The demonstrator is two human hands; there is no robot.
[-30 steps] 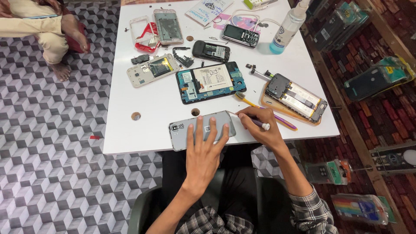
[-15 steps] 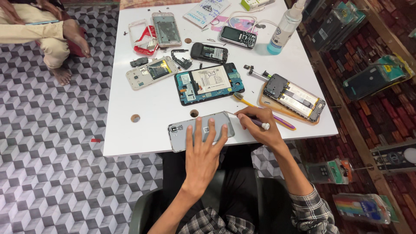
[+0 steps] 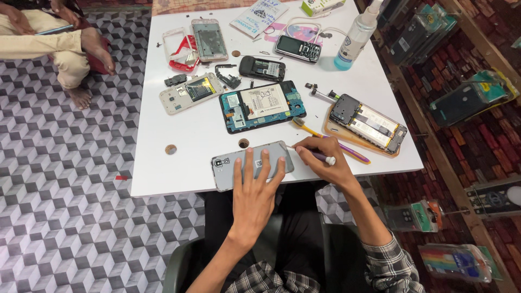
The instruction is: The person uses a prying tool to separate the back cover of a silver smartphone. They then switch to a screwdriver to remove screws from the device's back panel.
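A person sits at a white tabletop [image 3: 163, 173], seen from above. The left hand [image 3: 254, 191] lies flat, fingers spread, pressing down on a grey smartphone [image 3: 228, 167] that rests face down near the tabletop's front edge. The right hand [image 3: 321, 163] is closed in a pen-like grip around a thin pointed tool with a white end [image 3: 324, 158], its tip touching the phone's right edge.

The phone's back cover looks fully in place, so the opening seems barely begun; the cover and everything under it remain to be dealt with.

Just beyond the grip lie a yellow and a purple toothbrush [image 3: 347, 151]. To the right of the grip, an opened phone [image 3: 368, 122] sits on a tan board. Beyond the pressing hand lies an opened tablet with blue circuit board and white battery [image 3: 262, 106]. Farther off are a gutted white phone [image 3: 189, 92], a small black phone [image 3: 262, 68], a keypad phone [image 3: 297, 48], a red frame [image 3: 179, 51] and a clear spray bottle with blue liquid [image 3: 355, 38]. At far left, another person's feet [image 3: 89, 59] rest on the patterned floor [image 3: 59, 206].
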